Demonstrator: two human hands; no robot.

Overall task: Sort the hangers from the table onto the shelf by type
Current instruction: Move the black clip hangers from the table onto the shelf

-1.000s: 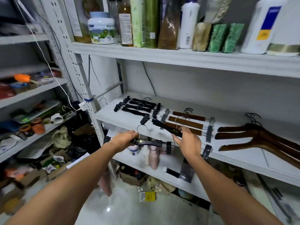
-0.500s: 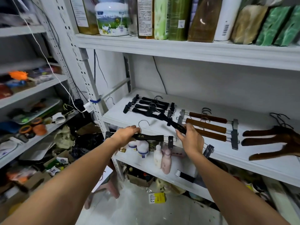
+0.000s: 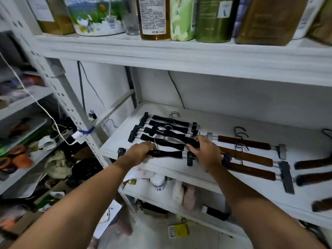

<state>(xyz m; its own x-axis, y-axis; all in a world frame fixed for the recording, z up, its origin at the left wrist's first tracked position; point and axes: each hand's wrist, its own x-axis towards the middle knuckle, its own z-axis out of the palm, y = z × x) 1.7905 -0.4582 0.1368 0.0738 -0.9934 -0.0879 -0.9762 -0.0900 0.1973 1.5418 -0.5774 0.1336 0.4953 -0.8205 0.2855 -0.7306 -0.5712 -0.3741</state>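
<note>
Black clip hangers (image 3: 168, 123) lie in a row on the left of the white shelf (image 3: 224, 121). My left hand (image 3: 139, 152) grips one black clip hanger (image 3: 166, 154) at the shelf's front edge. My right hand (image 3: 204, 151) grips a second black clip hanger (image 3: 181, 138), which lies slanted over the row. Right of my right hand lie three brown clip hangers (image 3: 244, 142). Dark wooden coat hangers (image 3: 312, 163) show at the far right edge.
The shelf above (image 3: 179, 51) carries bottles and tins close over the work space. A lower shelf (image 3: 179, 200) holds small bottles. A cluttered rack (image 3: 23, 123) stands at the left, with a white cable (image 3: 45, 112) hanging across it. The floor below holds boxes and bags.
Both hands have moved forward onto the shelf with their black clip hangers. The view has come closer to the shelf and tilted up.
</note>
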